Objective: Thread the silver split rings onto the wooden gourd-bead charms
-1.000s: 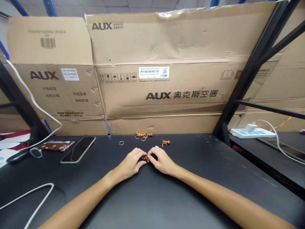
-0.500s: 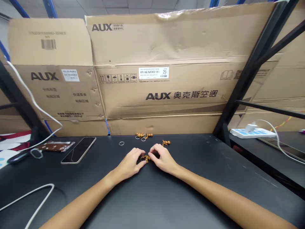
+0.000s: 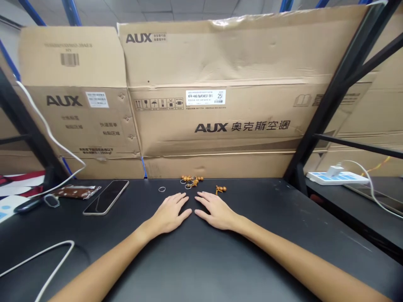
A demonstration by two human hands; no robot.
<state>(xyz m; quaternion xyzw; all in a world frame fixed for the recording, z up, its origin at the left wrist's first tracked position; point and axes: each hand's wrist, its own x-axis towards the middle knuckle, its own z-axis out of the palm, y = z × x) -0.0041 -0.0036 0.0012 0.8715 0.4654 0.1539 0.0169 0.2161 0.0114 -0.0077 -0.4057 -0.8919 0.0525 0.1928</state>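
Observation:
My left hand lies flat on the dark table with its fingers spread and nothing in it. Opposite, my right hand rests the same way, fingers apart, a narrow gap between the two hands. Just beyond the fingertips is a small pile of gourd-shaped keychains, orange-brown with metal rings. A loose split ring lies beyond my left hand. One gourd charm with an orange cord lies apart, past my right fingers; no metal ring shows on it.
A smartphone and a brown wrapped packet lie on the left, near white cables. Cardboard panels stand along the back edge. Black metal posts rise at both sides. A white power strip sits at far right.
The gourd keychain that was between my fingers now lies with the pile at the back. Both hands have let go and opened flat on the table. The view has shifted slightly.

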